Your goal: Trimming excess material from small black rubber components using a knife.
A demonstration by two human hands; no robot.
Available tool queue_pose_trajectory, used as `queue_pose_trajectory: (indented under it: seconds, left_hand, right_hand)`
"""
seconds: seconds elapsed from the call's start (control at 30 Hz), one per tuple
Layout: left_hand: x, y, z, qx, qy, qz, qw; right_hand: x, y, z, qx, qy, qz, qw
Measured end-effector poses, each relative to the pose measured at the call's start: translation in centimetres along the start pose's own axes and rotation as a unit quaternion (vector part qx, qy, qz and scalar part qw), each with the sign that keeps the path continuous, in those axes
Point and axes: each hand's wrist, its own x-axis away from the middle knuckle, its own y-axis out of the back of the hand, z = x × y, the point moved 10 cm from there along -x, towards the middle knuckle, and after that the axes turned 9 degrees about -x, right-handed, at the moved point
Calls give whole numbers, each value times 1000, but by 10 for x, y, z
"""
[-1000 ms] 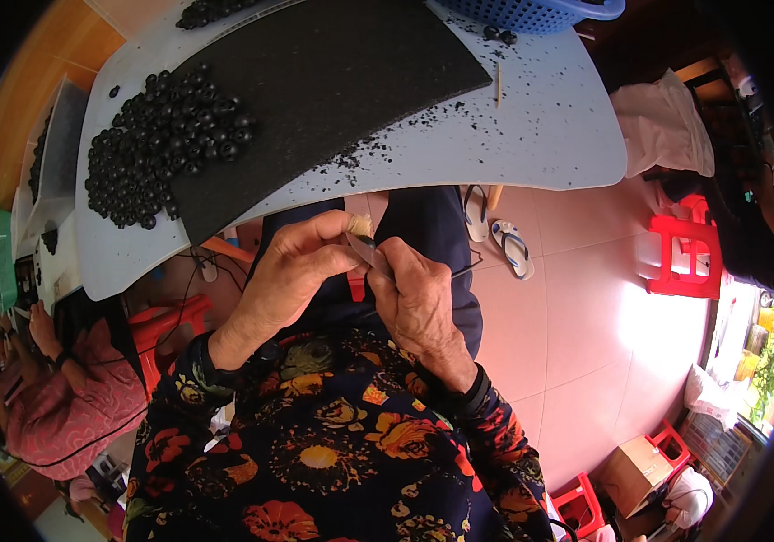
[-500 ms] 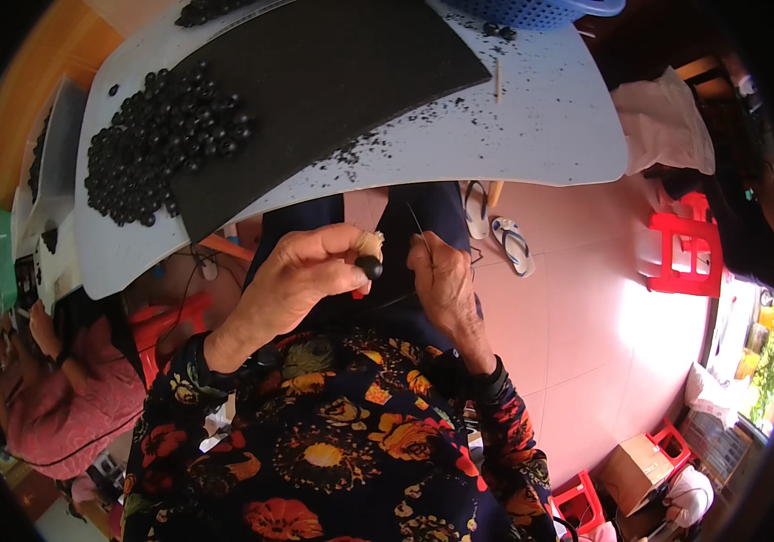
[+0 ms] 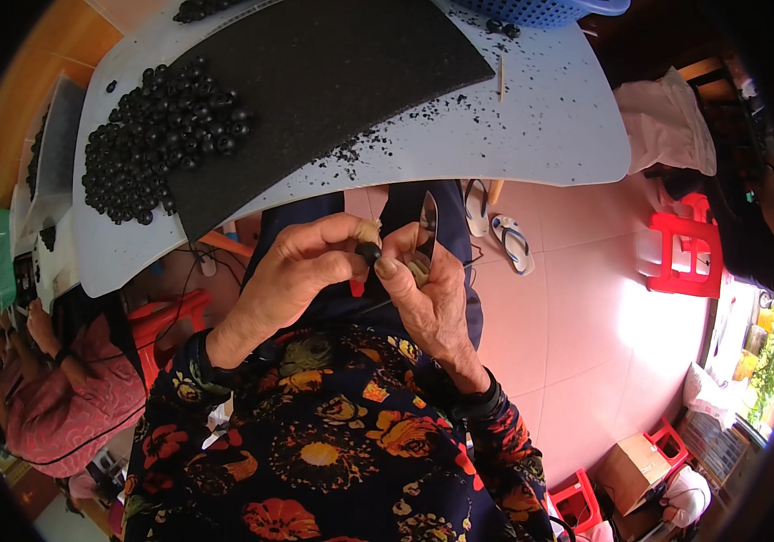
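Note:
My left hand [image 3: 286, 271] is closed, pinching a small round black rubber-like piece [image 3: 369, 252] between thumb and forefinger. A pale wrap [image 3: 369, 229] covers the forefinger's tip. Close beside it, my right hand [image 3: 437, 303] grips a small knife [image 3: 428, 215], its short blade pointing up and away from me. Something pale green, perhaps its handle, shows in the palm. The right thumb tip is at the black piece and seems to touch it. Both hands are over my lap, on the near side of the table [image 3: 540, 135].
Many round black pieces [image 3: 166, 135] are heaped at the table's left, beside a black mat [image 3: 342, 81]. Black crumbs [image 3: 348, 155] and a thin stick [image 3: 502, 79] lie on the table, near a blue basket [image 3: 545, 11]. Sandals [image 3: 513, 244] and red stools [image 3: 683, 251] stand right; another person [image 3: 71, 388] sits left.
My right hand has moved left to meet the left hand and has turned, so the blade's flat side shows. The left hand keeps its pinch on the black piece.

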Motion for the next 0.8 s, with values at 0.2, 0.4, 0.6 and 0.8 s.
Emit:
queue_pose_trajectory:
  seconds: [0.2,0.4,0.6,0.8]
  left_hand:
    - [6,4,-2,-123,0,-9,992]
    - [2,5,2,-47,-7,-27,998]
    - [1,7,8,17,29,-24,999]
    - [1,7,8,-3,26,-25,999]
  right_hand:
    - [-1,-2,-3,-23,-38,5,999]
    - [1,6,-7,55,-9,-9,998]
    - [8,-6,6,280,101,37,954]
    - [9,-7,4,340,110,34,933]
